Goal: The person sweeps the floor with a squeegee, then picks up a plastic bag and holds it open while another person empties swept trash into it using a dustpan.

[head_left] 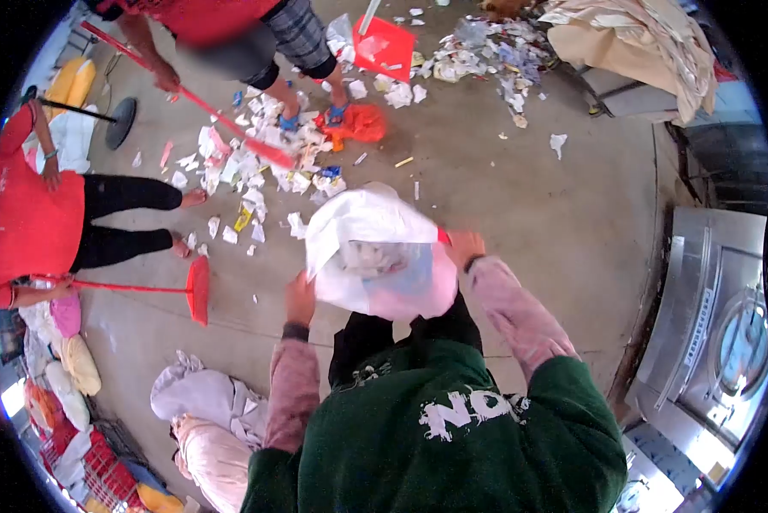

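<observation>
A white, partly see-through plastic bag (350,218) hangs in front of my legs with its mouth spread toward me. Greyish scraps show inside it. My left hand (300,299) is closed on the bag's left rim, and my right hand (465,249) grips the opposite edge. A small red patch shows at the bag beside my right fingers; I cannot make out what it is. Beyond the bag, crumpled paper litter (256,171) is strewn over the floor.
A person holds a red broom (264,152) over the litter, near a red dustpan (384,50). Another person at left holds a second red broom (197,291). Cloth bundles (200,393) lie at lower left. A front-loading washing machine (700,316) stands at right.
</observation>
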A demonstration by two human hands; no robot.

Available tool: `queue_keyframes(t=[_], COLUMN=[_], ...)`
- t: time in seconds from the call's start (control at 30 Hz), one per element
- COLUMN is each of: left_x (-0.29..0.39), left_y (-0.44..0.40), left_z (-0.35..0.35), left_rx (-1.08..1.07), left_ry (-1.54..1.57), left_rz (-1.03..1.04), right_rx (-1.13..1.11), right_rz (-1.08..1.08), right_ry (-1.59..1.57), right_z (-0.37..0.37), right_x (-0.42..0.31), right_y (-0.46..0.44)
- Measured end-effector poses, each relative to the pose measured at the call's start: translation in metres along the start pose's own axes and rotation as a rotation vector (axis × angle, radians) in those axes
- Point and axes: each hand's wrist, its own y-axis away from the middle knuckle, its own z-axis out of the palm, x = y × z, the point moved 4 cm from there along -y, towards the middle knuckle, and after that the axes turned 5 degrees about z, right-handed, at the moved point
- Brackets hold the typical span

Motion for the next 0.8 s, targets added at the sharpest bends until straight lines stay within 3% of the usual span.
queue_keyframes(t=[0.03,0.07,0.1,0.13,0.23,0.3,0.4,0.47,0.53,0.6,0.67,0.73,0.8], left_x=[0.000,0.009,-0.017,0.008,-0.003,0.008,0.012,0.021,0.020,0.020,0.045,0.083,0.103], left_y=[0.013,0.028,0.048,0.053,0.055,0.043,0.060,0.071,0.082,0.083,0.076,0.068,0.062], left_z=[-0.012,-0.028,-0.029,-0.046,-0.054,-0.056,-0.036,-0.030,-0.016,0.005,0.033,0.050,0.063], left_rx=[0.052,0.073,0.104,0.180,0.170,0.180,0.200,0.155,0.127,0.054,-0.051,-0.028,-0.009], left_ry=[-0.018,0.182,0.218,0.309,0.323,-0.100,0.134,0.210,0.221,0.246,0.048,0.091,0.128], left_rz=[-0.035,-0.234,-0.304,-0.452,-0.426,-0.171,-0.245,-0.390,-0.414,-0.427,-0.064,-0.046,-0.025], right_rx=[0.037,0.064,0.084,0.104,0.142,0.183,0.220,0.194,0.236,0.151,0.145,0.128,0.122], right_rz=[0.027,0.051,0.167,0.285,0.308,0.256,0.197,0.383,0.318,0.458,0.427,0.411,0.472], right_ry=[-0.043,-0.085,-0.176,-0.270,-0.256,-0.294,-0.359,-0.368,-0.327,-0.556,-0.451,-0.356,-0.460], right_z=[-0.008,-0.014,-0.021,-0.023,-0.019,-0.025,-0.027,-0.029,-0.036,-0.033,-0.015,-0.005,-0.011], right_x=[0.009,0.022,0.035,0.048,0.066,0.057,0.073,0.094,0.096,0.107,0.135,0.152,0.163], right_y=[0.022,0.042,0.058,0.073,0.095,0.111,0.143,0.159,0.163,0.168,0.178,0.194,0.211])
